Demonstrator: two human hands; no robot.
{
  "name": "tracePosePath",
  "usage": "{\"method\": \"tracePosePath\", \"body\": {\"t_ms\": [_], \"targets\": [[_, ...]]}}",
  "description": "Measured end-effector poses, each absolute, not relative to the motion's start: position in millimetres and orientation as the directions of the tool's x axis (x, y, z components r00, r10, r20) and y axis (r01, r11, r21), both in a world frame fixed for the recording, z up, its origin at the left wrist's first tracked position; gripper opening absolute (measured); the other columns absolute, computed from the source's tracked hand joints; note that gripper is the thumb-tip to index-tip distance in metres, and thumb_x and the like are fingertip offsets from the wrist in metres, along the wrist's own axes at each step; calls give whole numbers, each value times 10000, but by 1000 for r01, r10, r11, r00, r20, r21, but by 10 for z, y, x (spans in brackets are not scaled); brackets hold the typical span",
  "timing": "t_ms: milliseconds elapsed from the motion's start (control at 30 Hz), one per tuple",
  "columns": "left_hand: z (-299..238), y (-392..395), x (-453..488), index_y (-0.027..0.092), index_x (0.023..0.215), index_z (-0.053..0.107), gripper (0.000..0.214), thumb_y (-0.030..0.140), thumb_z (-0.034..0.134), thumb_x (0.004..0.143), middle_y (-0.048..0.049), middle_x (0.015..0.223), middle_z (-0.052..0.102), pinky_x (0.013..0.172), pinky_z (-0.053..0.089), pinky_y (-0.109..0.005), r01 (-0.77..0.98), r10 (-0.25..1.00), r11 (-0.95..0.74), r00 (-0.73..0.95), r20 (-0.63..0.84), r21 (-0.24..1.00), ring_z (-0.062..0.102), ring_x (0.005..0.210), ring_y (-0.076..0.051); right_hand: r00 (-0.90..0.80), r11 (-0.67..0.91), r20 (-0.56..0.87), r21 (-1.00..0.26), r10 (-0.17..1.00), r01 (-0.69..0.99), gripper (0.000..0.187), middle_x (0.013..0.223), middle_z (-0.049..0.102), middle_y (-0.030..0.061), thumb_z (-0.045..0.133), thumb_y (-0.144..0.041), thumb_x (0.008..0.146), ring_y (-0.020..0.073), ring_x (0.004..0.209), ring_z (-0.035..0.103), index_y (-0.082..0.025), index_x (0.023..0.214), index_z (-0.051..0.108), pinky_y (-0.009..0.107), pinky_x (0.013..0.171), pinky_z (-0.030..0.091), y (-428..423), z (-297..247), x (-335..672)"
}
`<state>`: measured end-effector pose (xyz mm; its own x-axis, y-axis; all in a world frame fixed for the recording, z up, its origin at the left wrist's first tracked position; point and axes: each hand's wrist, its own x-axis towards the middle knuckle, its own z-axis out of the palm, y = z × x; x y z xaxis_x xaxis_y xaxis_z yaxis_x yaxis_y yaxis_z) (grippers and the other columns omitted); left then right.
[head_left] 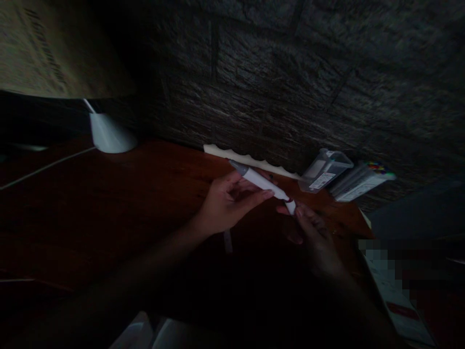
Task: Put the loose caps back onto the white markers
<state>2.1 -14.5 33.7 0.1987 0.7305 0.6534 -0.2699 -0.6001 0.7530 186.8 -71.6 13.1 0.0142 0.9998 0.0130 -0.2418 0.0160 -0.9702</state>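
In the middle of the head view my left hand (220,208) grips a white marker (264,184) between thumb and fingers. The marker lies slantwise, its grey tapered end pointing up and left. At its lower right end, my right hand (315,230) pinches a short white cap (291,207). A dark red band shows where the cap meets or nearly meets the marker, and the cap sits at an angle to the barrel. Whether the two are joined I cannot tell in this dim light.
A clear plastic box (325,169) and a case of coloured pens (363,182) stand at the right against the brick wall (250,82). A lamp base (111,133) stands left on the wooden table (156,169). A pale wavy-edged strip (250,161) lies along the wall.
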Motion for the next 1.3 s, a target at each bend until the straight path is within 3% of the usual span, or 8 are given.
{"method": "tracePosePath", "body": {"t_ms": [200, 367, 467, 733, 1067, 1300], "targets": [[315, -196, 2, 165, 960, 665, 197, 206, 729, 778, -51, 992, 745, 856, 568, -274, 44, 647, -761, 138, 750, 648, 708, 911, -174, 1, 1, 0, -979, 1000, -203, 217, 918, 724, 23, 620, -399, 867, 29, 445, 320, -267, 1020, 698, 204, 429, 261, -742, 129, 1864], [307, 9, -33, 152, 884, 624, 144, 234, 708, 801, -38, 873, 730, 747, 588, -265, 6, 712, -693, -150, 686, 721, 713, 796, -153, -49, -39, -33, -990, 998, -132, 267, 836, 726, 35, 594, -454, 871, 38, 420, 328, -241, 989, 704, 219, 409, 244, -807, 124, 1799], [320, 79, -41, 153, 869, 621, 177, 266, 726, 781, -21, 822, 716, 721, 588, -259, -60, 780, -615, -193, 595, 786, 706, 750, -145, -25, -50, -47, -982, 999, -183, 260, 882, 732, 49, 627, -454, 844, 37, 431, 335, -236, 961, 708, 209, 408, 246, -785, 119, 1797], [378, 0, -31, 164, 773, 637, 165, 272, 756, 739, -26, 795, 736, 750, 590, -278, -224, 867, -494, -51, 496, 840, 707, 759, -161, -25, -45, -39, -942, 999, -332, 212, 863, 678, 14, 680, -371, 816, 34, 486, 348, -286, 1008, 710, 174, 438, 297, -714, 131, 1888], [368, -60, -8, 146, 888, 676, 211, 240, 767, 722, -52, 900, 750, 821, 582, -307, -240, 878, -404, 168, 448, 883, 710, 856, -192, 57, -12, -17, -996, 998, -90, 295, 780, 655, 12, 686, -424, 806, 50, 495, 368, -219, 1017, 701, 200, 444, 304, -682, 146, 1954], [217, -37, 30, 141, 969, 668, 254, 248, 737, 750, -61, 960, 746, 890, 554, -338, -270, 868, -281, 339, 364, 921, 701, 921, -194, 54, -1, 2, -999, 999, 48, 360, 896, 722, 48, 671, -453, 803, 65, 505, 433, -205, 1063, 669, 213, 466, 378, -670, 164, 1939]]}}
